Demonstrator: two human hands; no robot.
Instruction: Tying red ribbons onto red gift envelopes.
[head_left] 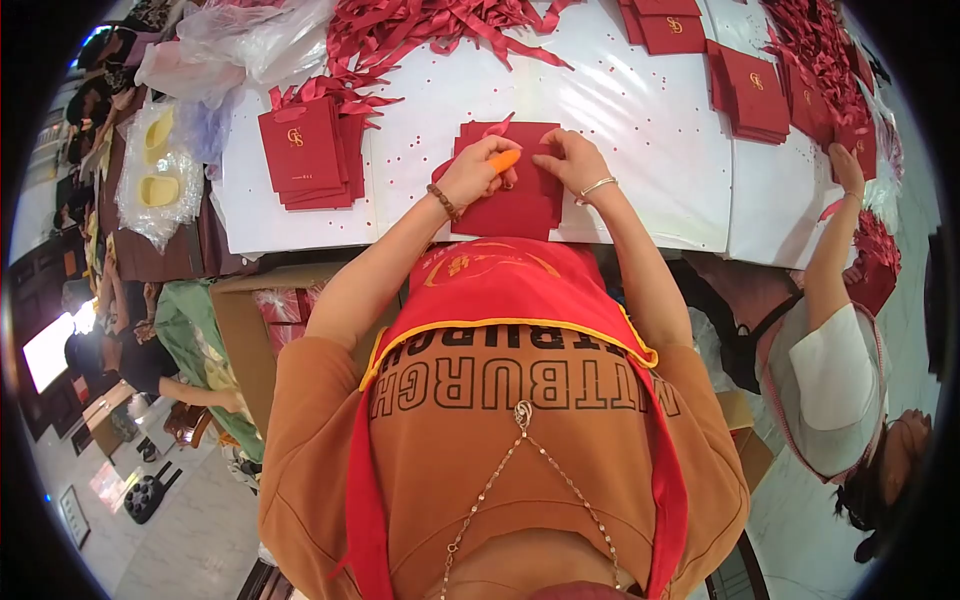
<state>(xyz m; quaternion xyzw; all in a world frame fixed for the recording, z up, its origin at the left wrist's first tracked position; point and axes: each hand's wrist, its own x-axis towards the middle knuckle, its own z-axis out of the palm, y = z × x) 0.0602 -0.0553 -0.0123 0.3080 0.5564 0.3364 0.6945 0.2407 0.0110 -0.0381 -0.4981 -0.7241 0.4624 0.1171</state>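
On the white table right in front of me lies a stack of dark red paper bags (pixel 530 212). My left hand (pixel 475 175) is over its left side, fingers curled in; an orange cover (pixel 505 160) shows at one digit. What those fingers grip is hidden. A short red ribbon (pixel 497 127) sticks up at the stack's far edge, just beyond that hand. My right hand (pixel 578 163) is at the stack's upper right, thumb and fingertips drawn together against the red surface. Whatever lies between those fingertips is too small to make out.
Left stands a pile of red bags (pixel 305 160); more bag piles (pixel 750 90) lie right. Loose red ribbons (pixel 430 25) heap at the back beside clear plastic (pixel 235 45). A co-worker's hand (pixel 847 170) touches bags at far right. An open carton (pixel 245 325) sits below the table's edge.
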